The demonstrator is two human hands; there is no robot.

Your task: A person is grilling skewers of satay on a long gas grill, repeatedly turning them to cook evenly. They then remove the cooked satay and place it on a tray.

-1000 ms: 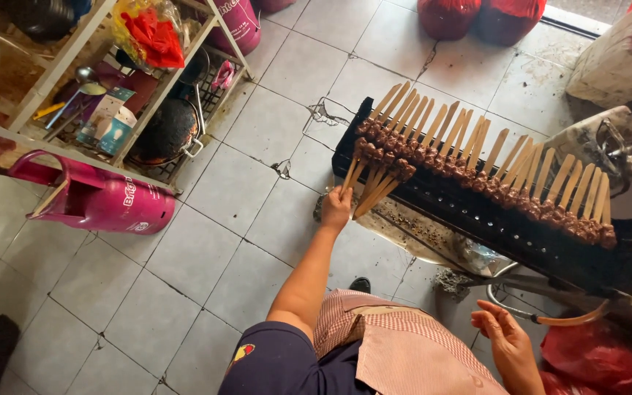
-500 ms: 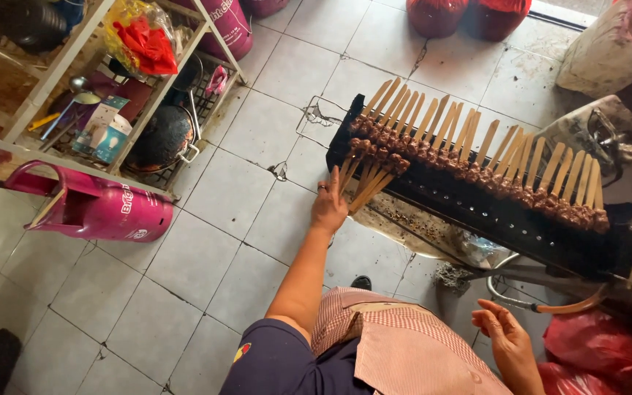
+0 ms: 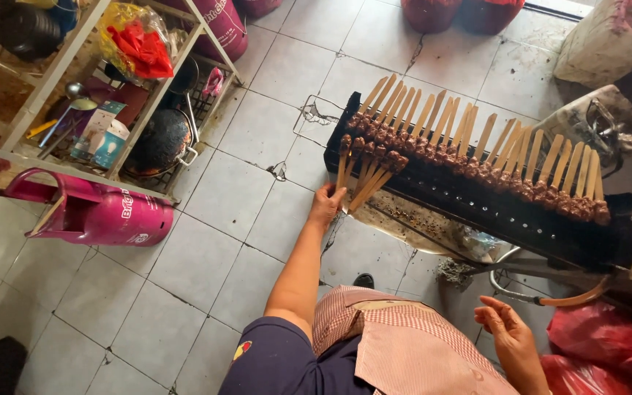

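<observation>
Skewers [image 3: 366, 167] in a small bunch are grasped by the left hand [image 3: 326, 205] at their sticks, meat ends above the grip on the grill [image 3: 477, 205], beside the long row already laid, while the right hand [image 3: 510, 338] rests open, holding nothing.

To your left a pink gas cylinder [image 3: 93, 213] lies on its side on the tiled floor [image 3: 206, 271]. Behind it stands a metal shelf rack [image 3: 151, 110] holding a dark pan [image 3: 162, 139], small boxes [image 3: 104, 135] and a bag with red contents [image 3: 137, 44]. A red plastic bag [image 3: 597, 340] sits at lower right.
</observation>
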